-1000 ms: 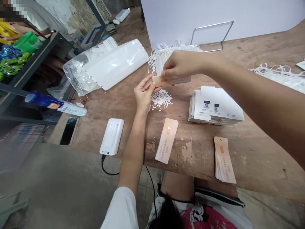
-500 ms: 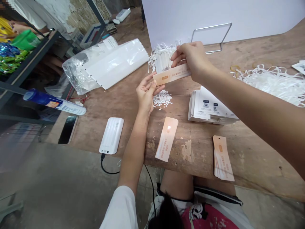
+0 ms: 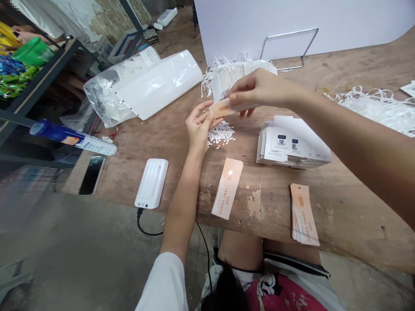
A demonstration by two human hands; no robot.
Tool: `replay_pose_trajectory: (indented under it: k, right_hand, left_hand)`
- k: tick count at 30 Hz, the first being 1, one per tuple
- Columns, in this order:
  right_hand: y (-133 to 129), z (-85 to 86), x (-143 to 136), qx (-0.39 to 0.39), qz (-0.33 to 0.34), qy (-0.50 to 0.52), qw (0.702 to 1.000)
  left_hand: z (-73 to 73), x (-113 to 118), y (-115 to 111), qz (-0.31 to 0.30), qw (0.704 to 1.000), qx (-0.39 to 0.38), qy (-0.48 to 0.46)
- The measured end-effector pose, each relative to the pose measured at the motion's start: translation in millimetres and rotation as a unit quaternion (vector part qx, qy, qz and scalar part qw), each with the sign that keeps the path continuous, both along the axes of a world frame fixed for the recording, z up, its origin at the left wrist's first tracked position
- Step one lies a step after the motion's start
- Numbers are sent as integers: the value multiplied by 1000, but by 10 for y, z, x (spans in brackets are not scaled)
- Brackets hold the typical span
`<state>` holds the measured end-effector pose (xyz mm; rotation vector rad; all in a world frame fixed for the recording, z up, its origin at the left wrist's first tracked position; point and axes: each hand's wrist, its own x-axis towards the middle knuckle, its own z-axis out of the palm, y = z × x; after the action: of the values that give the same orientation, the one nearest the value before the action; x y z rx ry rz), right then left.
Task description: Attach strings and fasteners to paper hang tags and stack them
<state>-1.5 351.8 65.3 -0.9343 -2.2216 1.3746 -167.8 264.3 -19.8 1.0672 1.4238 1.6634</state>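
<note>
A long pale-orange printed card (image 3: pixel 221 109) is held level above the table. My left hand (image 3: pixel 199 123) pinches its left end between thumb and fingers. Over the middle and right part of the card lies my right hand (image 3: pixel 253 93), its fingers closed around it and hiding much of the print. Just behind stands a row of white cards with strings (image 3: pixel 223 82), partly covered by my right hand. Below the held card is a small heap of white bits (image 3: pixel 222 134). Nearer me lie an orange card stack (image 3: pixel 228 188) and another orange card stack (image 3: pixel 304 214).
White printed cards (image 3: pixel 303 138) are stacked at right, with white strings (image 3: pixel 379 108) beyond. A wire stand (image 3: pixel 287 68) leans by the white panel. At left are a plastic bag (image 3: pixel 110 93), a blue-and-white tube (image 3: pixel 74 138), a phone (image 3: pixel 92 175) and a cabled power bank (image 3: pixel 151 183).
My right hand has moved down and left, from the card's far right end onto its middle and right part. My left hand keeps its hold in the same place.
</note>
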Motion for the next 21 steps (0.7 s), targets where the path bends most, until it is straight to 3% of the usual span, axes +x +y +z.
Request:
replay_pose_trajectory:
  k: [5, 21]
  right_hand:
    - [-4, 52, 81, 72, 69, -52, 994]
    - [-23, 102, 75, 99, 87, -79, 988]
  left_hand:
    - [1, -16, -6, -24, 1000, 6, 0]
    - [13, 28, 28, 34, 999, -13, 3]
